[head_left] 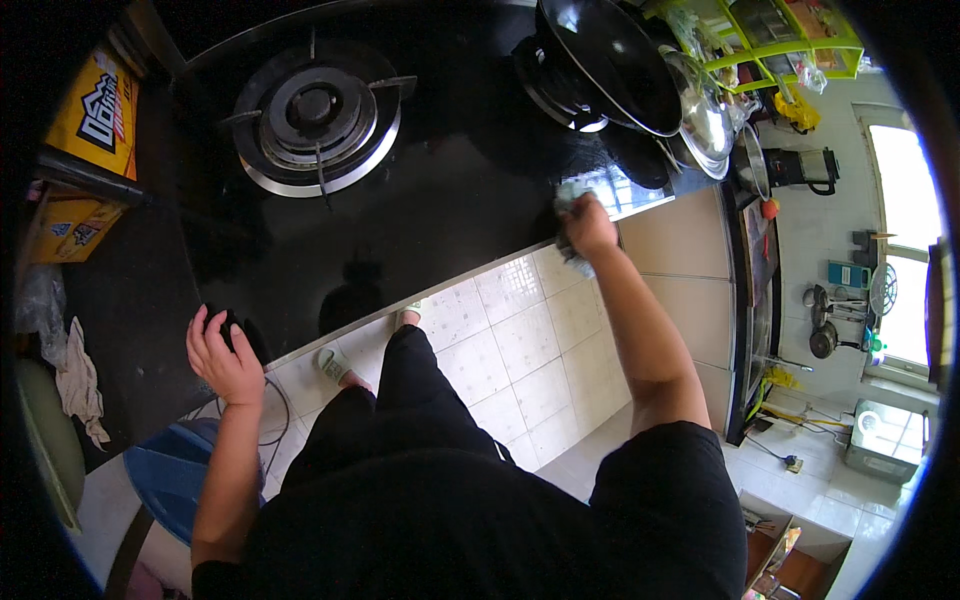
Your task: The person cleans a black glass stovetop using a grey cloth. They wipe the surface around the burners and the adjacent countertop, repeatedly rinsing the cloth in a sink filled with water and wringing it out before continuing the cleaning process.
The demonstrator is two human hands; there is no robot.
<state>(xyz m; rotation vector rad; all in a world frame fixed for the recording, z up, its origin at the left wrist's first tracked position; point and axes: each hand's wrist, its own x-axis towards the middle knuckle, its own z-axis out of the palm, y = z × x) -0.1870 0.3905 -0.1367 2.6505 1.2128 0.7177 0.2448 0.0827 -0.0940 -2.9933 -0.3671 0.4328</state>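
My right hand (591, 224) is closed around a crumpled greyish cloth (570, 197) at the front edge of a glossy black cooktop (440, 190). Part of the cloth lies on the black surface, and part hangs over the edge. My left hand (226, 362) has its fingers stretched out and holds nothing. It rests at the cooktop's front left corner. Behind it stands a gas burner (312, 108) with a metal ring and pan supports. A black wok (615, 62) sits tilted over the right-hand burner, beyond my right hand.
Beside the wok lean shiny metal lids (707, 110), below a green rack (775, 45). Yellow cartons (95, 115) and a beige rag (80, 385) lie at the left. A blue bin (165, 475) stands below my left forearm. Utensils hang on the right wall.
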